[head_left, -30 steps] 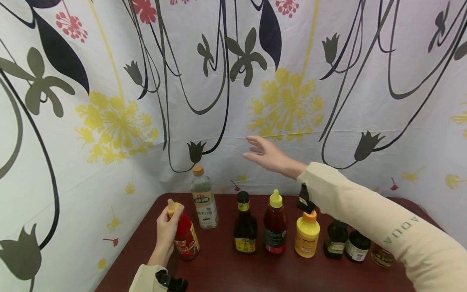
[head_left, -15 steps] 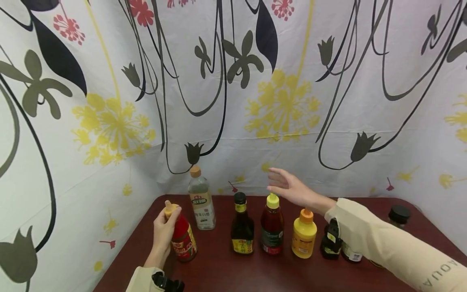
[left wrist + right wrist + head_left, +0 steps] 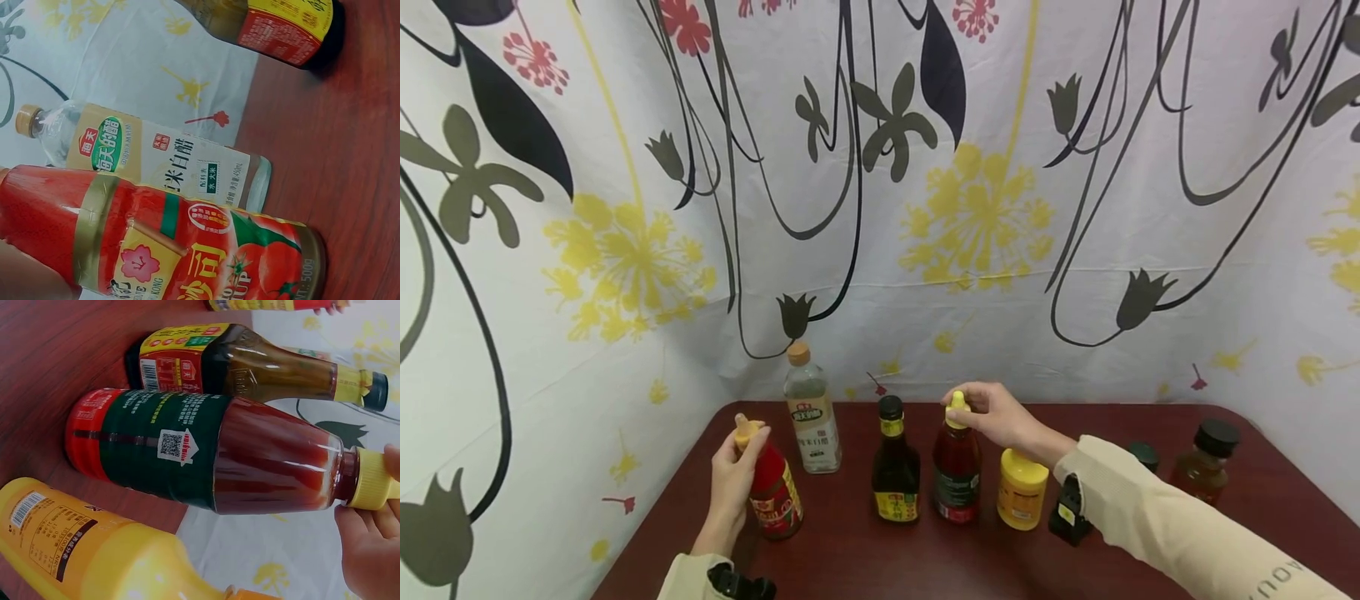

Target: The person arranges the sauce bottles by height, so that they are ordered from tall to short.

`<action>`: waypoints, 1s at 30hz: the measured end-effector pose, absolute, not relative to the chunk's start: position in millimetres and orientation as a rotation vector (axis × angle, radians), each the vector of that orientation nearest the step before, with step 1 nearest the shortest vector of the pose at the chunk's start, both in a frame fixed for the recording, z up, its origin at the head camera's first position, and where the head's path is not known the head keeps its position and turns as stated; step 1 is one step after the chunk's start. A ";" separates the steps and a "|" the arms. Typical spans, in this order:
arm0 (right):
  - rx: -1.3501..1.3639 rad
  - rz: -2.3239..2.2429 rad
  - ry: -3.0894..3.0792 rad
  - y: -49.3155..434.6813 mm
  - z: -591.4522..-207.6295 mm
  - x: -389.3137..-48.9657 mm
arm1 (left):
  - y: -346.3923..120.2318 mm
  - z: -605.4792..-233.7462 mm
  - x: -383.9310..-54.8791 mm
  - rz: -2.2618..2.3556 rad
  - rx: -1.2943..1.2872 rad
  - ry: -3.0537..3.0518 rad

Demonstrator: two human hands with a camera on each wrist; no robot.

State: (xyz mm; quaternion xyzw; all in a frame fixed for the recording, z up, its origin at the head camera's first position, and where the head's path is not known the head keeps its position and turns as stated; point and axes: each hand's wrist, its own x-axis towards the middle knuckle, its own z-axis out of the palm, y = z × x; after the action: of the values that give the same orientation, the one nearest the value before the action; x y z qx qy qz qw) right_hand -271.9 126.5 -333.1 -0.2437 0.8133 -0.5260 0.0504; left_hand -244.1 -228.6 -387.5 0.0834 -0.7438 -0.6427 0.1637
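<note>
My left hand grips a tomato ketchup bottle at its yellow cap; the bottle leans slightly on the table's left side. In the left wrist view the ketchup label shows large. My right hand pinches the yellow cap of a dark red sauce bottle, which stands upright. A soy sauce bottle with a black cap stands just left of it. On its right is a yellow squeeze bottle, its top hidden behind my right hand and wrist.
A clear white vinegar bottle stands behind the ketchup. Beyond my right sleeve are a black-lidded jar and a dark green lid; the sleeve hides other jars. A patterned cloth hangs behind the dark red table.
My right hand has come down from above the bottles and taken hold of the red sauce bottle's yellow cap. My left hand keeps its grip on the ketchup bottle.
</note>
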 end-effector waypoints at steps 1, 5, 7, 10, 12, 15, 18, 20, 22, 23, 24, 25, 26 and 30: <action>-0.726 -1.606 2.477 126.6 -333.7 -272.2 | -228.7 -387.6 -244.1 -1.838 0.239 -2.121; -0.724 -1.610 2.475 127.9 -334.4 -272.1 | -229.3 -386.6 -245.2 -1.869 0.226 -2.120; -0.725 -1.613 2.480 128.4 -334.5 -270.8 | -229.9 -385.4 -245.1 -1.877 0.208 -2.136; -0.727 -1.616 2.485 128.8 -335.4 -269.4 | -231.7 -383.6 -243.3 -1.843 0.162 -2.181; -0.738 -1.606 2.499 129.3 -336.1 -269.2 | -233.7 -382.6 -241.8 -1.784 0.118 -2.229; -0.756 -1.609 2.495 129.8 -337.0 -270.0 | -237.6 -381.5 -240.0 -1.699 0.064 -2.282; -0.780 -1.616 2.482 129.9 -337.9 -270.6 | -241.1 -379.8 -237.9 -1.653 0.050 -2.326; -0.790 -1.620 2.475 129.4 -338.2 -271.2 | -242.6 -377.9 -236.7 -1.649 0.057 -2.351; -0.799 -1.615 2.478 128.9 -338.5 -272.0 | -243.0 -375.0 -236.4 -1.647 0.062 -2.377; -0.801 -1.614 2.476 128.6 -338.4 -272.4 | -242.9 -373.1 -236.5 -1.651 0.065 -2.384; -0.804 -1.611 2.479 128.3 -338.4 -272.9 | -242.7 -371.0 -236.8 -1.658 0.069 -2.387; -0.804 -1.610 2.479 128.0 -338.4 -273.3 | -242.3 -368.3 -237.2 -1.666 0.073 -2.386; -0.802 -1.610 2.479 127.8 -338.5 -273.7 | -241.7 -365.5 -237.8 -1.670 0.076 -2.385; -0.803 -1.613 2.480 127.4 -339.2 -274.3 | -237.0 -353.4 -240.0 -1.696 0.075 -2.370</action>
State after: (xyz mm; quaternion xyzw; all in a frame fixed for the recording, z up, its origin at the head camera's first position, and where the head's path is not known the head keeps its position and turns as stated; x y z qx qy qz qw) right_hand -274.3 127.4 -339.2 -0.2616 0.8084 -0.5259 0.0382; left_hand -240.0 -237.0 -353.4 0.0255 -0.8077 -0.5781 0.1129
